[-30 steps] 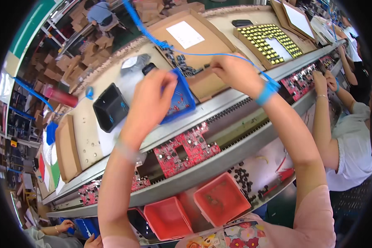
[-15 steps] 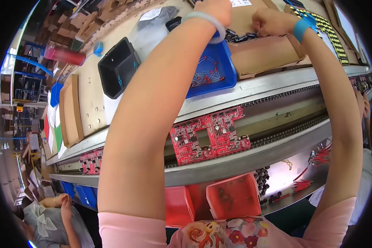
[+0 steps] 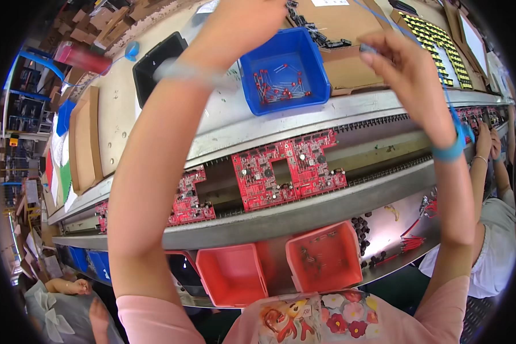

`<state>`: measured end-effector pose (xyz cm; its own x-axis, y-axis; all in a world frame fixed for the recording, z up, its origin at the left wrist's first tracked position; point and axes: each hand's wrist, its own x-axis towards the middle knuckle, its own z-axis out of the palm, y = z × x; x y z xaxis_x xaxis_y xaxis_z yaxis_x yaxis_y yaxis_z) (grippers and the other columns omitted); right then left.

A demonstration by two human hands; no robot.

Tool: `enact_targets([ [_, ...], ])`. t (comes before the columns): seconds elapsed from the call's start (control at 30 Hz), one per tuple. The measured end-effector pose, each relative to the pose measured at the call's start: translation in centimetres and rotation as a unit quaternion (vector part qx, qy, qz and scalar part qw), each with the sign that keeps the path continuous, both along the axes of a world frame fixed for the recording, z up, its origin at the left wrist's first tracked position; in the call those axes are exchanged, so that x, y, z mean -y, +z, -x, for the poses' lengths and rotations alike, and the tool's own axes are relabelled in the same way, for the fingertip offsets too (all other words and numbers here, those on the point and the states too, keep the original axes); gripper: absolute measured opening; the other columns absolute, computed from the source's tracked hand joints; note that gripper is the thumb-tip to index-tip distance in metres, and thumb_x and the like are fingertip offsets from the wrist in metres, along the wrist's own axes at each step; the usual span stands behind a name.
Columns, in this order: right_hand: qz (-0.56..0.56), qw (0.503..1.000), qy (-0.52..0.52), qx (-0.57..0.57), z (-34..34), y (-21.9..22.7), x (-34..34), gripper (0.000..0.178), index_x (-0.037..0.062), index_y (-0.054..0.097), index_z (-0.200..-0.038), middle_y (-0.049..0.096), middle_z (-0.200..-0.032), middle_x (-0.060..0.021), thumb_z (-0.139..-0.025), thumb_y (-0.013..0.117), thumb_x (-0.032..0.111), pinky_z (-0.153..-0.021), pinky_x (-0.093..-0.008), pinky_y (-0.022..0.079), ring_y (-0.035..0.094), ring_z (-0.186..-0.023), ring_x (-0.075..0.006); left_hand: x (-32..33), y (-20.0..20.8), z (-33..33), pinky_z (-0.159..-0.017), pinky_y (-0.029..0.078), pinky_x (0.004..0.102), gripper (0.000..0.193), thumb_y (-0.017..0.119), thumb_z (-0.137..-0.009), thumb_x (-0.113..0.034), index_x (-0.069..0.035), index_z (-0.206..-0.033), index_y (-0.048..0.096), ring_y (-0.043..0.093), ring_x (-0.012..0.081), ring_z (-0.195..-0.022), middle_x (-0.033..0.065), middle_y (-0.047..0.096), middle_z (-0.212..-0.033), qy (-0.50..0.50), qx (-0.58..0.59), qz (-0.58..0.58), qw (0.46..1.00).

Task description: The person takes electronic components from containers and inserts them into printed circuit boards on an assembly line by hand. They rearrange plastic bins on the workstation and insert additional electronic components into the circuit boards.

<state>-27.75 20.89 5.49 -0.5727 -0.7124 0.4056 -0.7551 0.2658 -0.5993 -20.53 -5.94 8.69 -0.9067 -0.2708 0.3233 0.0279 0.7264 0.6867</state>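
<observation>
My right hand [image 3: 410, 71] is raised over the near edge of the cardboard box, thumb and forefinger pinched on a small dark electronic component [image 3: 367, 49]. My left hand [image 3: 249, 26] is above the far left of the blue bin [image 3: 322, 77]. Its fingers are blurred and partly cut off by the upper edge, so their grip is hidden. Between the hands lie black components [image 3: 327, 41] with wire leads, on the cardboard. Inside the blue bin are red-headed parts [image 3: 281, 92] with long leads. Red circuit boards [image 3: 315, 166] sit in the rail track below.
A black bin [image 3: 155, 66] stands behind my left forearm. Two red bins [image 3: 235, 275] are close to my body, beside small black parts [image 3: 361, 235] and red wires [image 3: 411, 243]. Yellow-and-black components [image 3: 436, 49] lie far right. Co-workers' hands [image 3: 487, 143] show at right and lower left.
My right hand has come nearer from the cardboard box, with a small dark component in its fingers. My left hand has moved left, uncovering the blue bin. The view has shifted slightly.
</observation>
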Motion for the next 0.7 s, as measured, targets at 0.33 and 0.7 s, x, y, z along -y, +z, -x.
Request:
enact_targets([
  [0.33, -0.067, 0.981, 0.134, 0.122, -11.9, -1.6, -2.6, 0.020, -0.0003, 0.068, -0.113, 0.071, -0.106, -0.0153, -0.093, 0.069, -0.001, -0.089, -0.0355, 0.055, 0.070, -0.098, -0.0279, -7.0, -1.6, -26.9, -0.076, 0.053, 0.0248, 0.013, 0.066, -0.098, 0.005, 0.002, -0.110, 0.065, 0.065, 0.0104, -0.086, 0.0088, 0.072, -0.099, 0.054, 0.113, -0.386, 0.914],
  [0.7, -0.066, 0.982, 0.109, 0.142, -13.7, -4.2, -2.0, 0.024, -0.0006, 0.066, -0.107, 0.073, -0.107, -0.0149, -0.085, 0.076, -0.006, -0.080, -0.0330, 0.058, 0.073, -0.096, -0.0271, -8.2, -5.1, -27.0, -0.074, 0.055, 0.0267, 0.011, 0.076, -0.090, 0.005, 0.003, -0.099, 0.068, 0.070, 0.0160, -0.083, 0.0124, 0.073, -0.092, 0.018, 0.087, -0.291, 0.953],
])
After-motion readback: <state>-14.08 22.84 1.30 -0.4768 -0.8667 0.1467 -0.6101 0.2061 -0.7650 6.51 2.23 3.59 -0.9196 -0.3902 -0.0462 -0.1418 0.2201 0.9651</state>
